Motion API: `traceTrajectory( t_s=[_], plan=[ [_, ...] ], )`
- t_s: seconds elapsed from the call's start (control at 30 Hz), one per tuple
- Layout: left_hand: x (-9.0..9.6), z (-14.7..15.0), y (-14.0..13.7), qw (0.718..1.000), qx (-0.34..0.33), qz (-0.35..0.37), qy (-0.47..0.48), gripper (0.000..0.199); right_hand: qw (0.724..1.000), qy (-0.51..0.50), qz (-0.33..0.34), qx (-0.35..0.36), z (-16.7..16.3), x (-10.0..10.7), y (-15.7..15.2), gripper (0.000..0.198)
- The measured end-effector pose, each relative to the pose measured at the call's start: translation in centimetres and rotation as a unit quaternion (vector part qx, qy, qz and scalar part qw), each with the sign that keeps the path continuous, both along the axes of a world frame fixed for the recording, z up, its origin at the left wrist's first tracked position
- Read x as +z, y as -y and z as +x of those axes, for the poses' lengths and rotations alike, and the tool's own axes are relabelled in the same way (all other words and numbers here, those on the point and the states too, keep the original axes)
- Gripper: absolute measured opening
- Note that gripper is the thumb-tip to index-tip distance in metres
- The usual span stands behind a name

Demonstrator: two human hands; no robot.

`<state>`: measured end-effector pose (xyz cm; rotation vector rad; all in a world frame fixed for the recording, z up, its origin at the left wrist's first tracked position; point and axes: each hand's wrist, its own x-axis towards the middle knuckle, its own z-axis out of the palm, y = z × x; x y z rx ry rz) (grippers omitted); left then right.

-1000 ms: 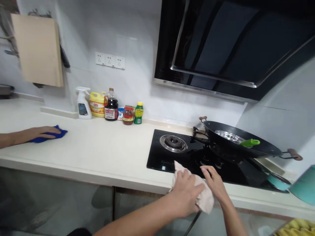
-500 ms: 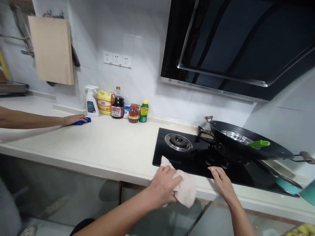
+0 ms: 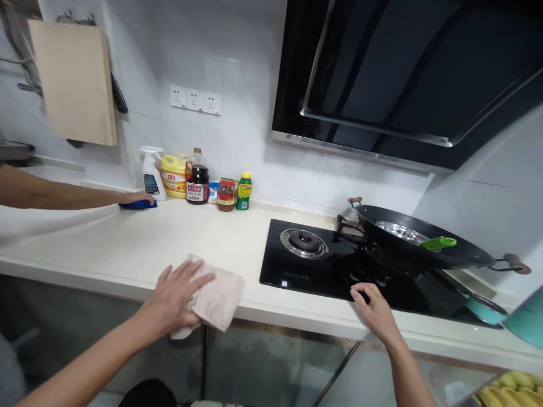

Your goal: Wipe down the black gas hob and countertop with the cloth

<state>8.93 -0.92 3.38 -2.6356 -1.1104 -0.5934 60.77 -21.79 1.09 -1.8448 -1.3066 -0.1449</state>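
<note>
Overall, the pale surface runs widest before me, with the black range hood on the wall above the stove. On the stove sits a big wok with a green handle inside it. A chopping board hangs at left.

My hands are well apart. My left hand lies over the pale pink cloth at the front edge of the surface, fingers spread; whether it grips or just presses, I cannot tell. My right hand is half curled beside the stove's front edge; whether its fingertips meet, I cannot tell.

Another person's hand covers a blue cloth near the spray bottle. Smallest, a red-lidded jar stands along the wall.
</note>
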Motion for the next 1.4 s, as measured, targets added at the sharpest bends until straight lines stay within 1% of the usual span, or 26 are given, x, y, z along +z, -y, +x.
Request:
traceTrajectory(
  t_s=[0.07,0.17,0.2,0.27,0.37,0.47,0.57,0.63,0.73,0.93,1.1,1.23,1.33,1.4],
  plan=[
    [0.3,-2.7,-1.0,0.999,0.027,0.021,-0.012,0.077,1.0,0.01,-0.005,-0.003,-0.2,0.1,0.0,0.036],
    [1.0,-6.4,-2.4,0.998,0.031,0.052,-0.031,0.057,1.0,0.02,-0.014,-0.01,-0.5,0.2,0.0,0.036],
    [1.2,-7.3,-2.9,0.997,0.028,0.056,-0.04,0.053,0.999,0.026,-0.017,-0.011,-0.5,0.2,0.1,0.035],
    [1.3,-8.5,-3.7,0.996,0.02,0.058,-0.06,0.055,0.999,0.043,-0.022,-0.013,-0.7,0.2,0.1,0.035],
    [0.7,-8.7,-4.8,0.995,0.008,0.062,-0.082,0.067,0.997,0.067,-0.031,-0.017,-0.8,0.1,0.2,0.035],
    [-0.2,-8.3,-5.5,0.994,-0.023,0.077,-0.076,0.075,0.996,0.081,-0.035,-0.019,-0.9,0.0,0.2,0.036],
    [-0.6,-7.9,-5.4,0.992,-0.049,0.103,-0.055,0.075,0.994,0.094,-0.039,-0.025,-0.8,0.0,0.2,0.036],
    [-0.6,-7.1,-4.6,0.99,-0.061,0.121,-0.047,0.069,0.993,0.101,-0.043,-0.031,-0.8,0.0,0.2,0.036],
    [-0.6,-4.3,-2.7,0.986,-0.085,0.136,-0.041,0.056,0.992,0.109,-0.047,-0.036,-0.9,0.0,0.1,0.037],
    [-1.2,5.5,2.3,0.972,-0.16,0.173,0.018,0.043,0.991,0.113,-0.053,-0.044,-1.3,0.1,0.0,0.039],
    [-2.0,13.1,6.3,0.959,-0.194,0.198,0.049,0.041,0.993,0.096,-0.057,-0.045,-1.6,0.2,-0.1,0.039],
    [-2.4,18.1,8.9,0.961,-0.205,0.182,0.046,0.042,0.995,0.077,-0.052,-0.039,-1.5,0.4,0.0,0.037],
    [-2.5,20.7,10.2,0.961,-0.21,0.169,0.055,0.039,0.998,0.045,-0.024,-0.026,-1.6,0.9,0.1,0.035],
    [-2.6,21.9,10.7,0.962,-0.204,0.17,0.061,0.037,0.999,0.009,0.036,-0.017,-2.5,1.5,0.2,0.034]
  ],
)
